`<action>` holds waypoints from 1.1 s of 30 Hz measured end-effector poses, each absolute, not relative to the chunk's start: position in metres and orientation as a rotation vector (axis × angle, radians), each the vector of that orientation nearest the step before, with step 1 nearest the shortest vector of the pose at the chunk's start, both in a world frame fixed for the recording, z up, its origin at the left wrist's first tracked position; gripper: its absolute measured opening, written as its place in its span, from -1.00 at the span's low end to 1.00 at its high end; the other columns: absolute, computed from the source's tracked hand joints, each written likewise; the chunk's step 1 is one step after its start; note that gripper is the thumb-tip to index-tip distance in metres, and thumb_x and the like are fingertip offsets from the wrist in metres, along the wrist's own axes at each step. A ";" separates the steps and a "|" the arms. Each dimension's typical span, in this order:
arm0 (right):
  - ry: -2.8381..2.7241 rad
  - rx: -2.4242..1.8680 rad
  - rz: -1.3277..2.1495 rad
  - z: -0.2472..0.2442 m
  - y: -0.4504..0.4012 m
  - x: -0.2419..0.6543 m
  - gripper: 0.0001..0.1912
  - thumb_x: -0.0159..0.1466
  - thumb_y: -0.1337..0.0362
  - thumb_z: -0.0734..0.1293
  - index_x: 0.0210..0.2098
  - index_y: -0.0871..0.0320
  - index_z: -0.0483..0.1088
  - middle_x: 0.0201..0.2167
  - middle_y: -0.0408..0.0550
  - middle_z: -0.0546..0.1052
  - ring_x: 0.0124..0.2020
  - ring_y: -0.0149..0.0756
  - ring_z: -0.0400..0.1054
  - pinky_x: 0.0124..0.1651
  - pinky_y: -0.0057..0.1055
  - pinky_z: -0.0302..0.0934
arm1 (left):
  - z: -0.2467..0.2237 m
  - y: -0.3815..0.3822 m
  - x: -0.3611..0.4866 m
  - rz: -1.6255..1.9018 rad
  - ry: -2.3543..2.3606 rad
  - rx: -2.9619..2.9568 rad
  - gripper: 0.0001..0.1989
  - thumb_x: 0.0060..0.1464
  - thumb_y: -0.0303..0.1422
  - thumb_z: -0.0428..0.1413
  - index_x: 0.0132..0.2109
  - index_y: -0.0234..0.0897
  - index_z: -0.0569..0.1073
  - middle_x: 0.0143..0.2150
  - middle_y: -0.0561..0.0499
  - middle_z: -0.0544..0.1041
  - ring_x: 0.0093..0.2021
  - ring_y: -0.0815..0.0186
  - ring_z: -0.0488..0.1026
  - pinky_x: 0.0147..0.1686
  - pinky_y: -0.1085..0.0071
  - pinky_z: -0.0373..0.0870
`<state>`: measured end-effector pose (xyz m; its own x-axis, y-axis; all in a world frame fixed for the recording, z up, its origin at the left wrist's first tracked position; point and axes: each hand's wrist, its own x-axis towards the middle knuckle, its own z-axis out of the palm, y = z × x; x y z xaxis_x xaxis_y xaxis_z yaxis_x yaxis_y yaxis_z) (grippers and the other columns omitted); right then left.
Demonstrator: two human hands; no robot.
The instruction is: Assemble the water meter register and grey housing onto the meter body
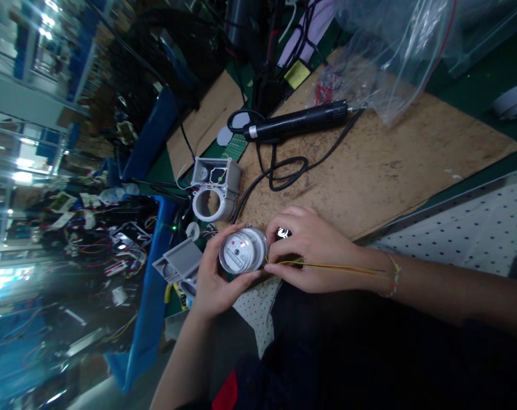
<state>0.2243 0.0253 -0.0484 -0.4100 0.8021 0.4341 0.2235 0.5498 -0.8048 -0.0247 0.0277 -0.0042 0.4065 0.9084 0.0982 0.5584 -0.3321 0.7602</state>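
Note:
A round meter (238,251) with a white dial under a clear cover is held near the front edge of the board. My left hand (218,279) wraps round its left side, with thumb and fingers on the rim. At the meter's right side, my right hand (303,247) has its fingers closed on thin yellow and red wires (344,266), which trail back over the hand toward the wrist. A small shiny piece (283,233) shows between the right hand's fingers. Just beyond the meter stands a grey housing (216,191) with a round opening and a square compartment.
A black electric screwdriver (296,121) with a looped cable lies on the brown board (382,165). Clear plastic bags (390,62) cover the far right. A second grey housing (184,262) sits left of my left hand, beside a blue bin (150,302) filled with wired parts.

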 end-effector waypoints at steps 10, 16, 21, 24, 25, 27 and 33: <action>-1.868 -0.735 0.867 -0.049 0.035 0.230 -0.88 0.25 0.29 0.44 -0.42 0.16 0.52 -0.13 -0.09 0.52 -0.04 -0.28 0.35 0.16 -0.26 0.12 | 0.001 0.043 -0.035 0.523 1.216 2.054 -0.01 -0.24 -0.22 0.52 0.32 -0.12 0.28 0.25 -0.19 0.42 0.23 -0.03 0.42 0.26 -0.02 0.36; -1.915 -0.696 0.881 -0.046 0.037 0.235 -0.87 0.28 0.27 0.45 -0.39 0.16 0.53 -0.12 -0.08 0.52 -0.01 -0.29 0.35 0.16 -0.29 0.13 | -0.004 0.064 -0.031 0.469 0.960 2.263 0.01 -0.37 -0.06 0.53 0.26 -0.16 0.37 0.29 -0.24 0.36 0.33 -0.11 0.28 0.32 -0.13 0.23; -1.937 -0.730 0.888 -0.044 0.035 0.233 -0.85 0.31 0.23 0.44 -0.38 0.12 0.57 -0.12 -0.08 0.52 -0.02 -0.25 0.32 0.16 -0.23 0.11 | -0.026 0.047 -0.022 0.712 1.073 2.029 -0.17 -0.18 -0.20 0.47 0.24 -0.18 0.37 0.23 -0.19 0.46 0.24 -0.02 0.43 0.27 -0.01 0.35; -1.933 -0.744 0.910 -0.043 0.034 0.232 -0.85 0.31 0.21 0.45 -0.37 0.10 0.58 -0.13 -0.08 0.51 -0.03 -0.24 0.31 0.14 -0.23 0.11 | -0.032 0.041 -0.019 0.776 1.097 1.993 -0.19 -0.20 -0.23 0.46 0.22 -0.19 0.38 0.26 -0.18 0.45 0.30 -0.03 0.38 0.32 0.00 0.30; -1.928 -0.746 0.912 -0.043 0.034 0.232 -0.85 0.30 0.20 0.45 -0.38 0.10 0.58 -0.14 -0.07 0.50 -0.03 -0.24 0.31 0.13 -0.23 0.11 | -0.032 0.040 -0.018 0.790 1.096 1.989 -0.20 -0.19 -0.23 0.45 0.22 -0.19 0.38 0.27 -0.18 0.45 0.32 -0.04 0.36 0.35 -0.02 0.26; -1.922 -0.752 0.913 -0.044 0.034 0.231 -0.83 0.31 0.19 0.45 -0.39 0.09 0.59 -0.14 -0.07 0.50 -0.04 -0.24 0.30 0.12 -0.23 0.11 | -0.032 0.038 -0.016 0.811 1.112 1.984 -0.22 -0.17 -0.19 0.45 0.21 -0.20 0.38 0.27 -0.18 0.45 0.37 -0.05 0.30 0.40 -0.06 0.17; -1.906 -0.758 0.905 -0.045 0.033 0.229 -0.84 0.29 0.16 0.46 -0.39 0.06 0.60 -0.16 -0.07 0.50 -0.07 -0.22 0.30 0.09 -0.19 0.09 | -0.034 0.030 -0.008 0.850 1.244 2.022 -0.15 -0.17 0.05 0.41 0.20 -0.20 0.36 0.25 -0.21 0.47 0.41 -0.11 0.22 0.42 -0.18 0.06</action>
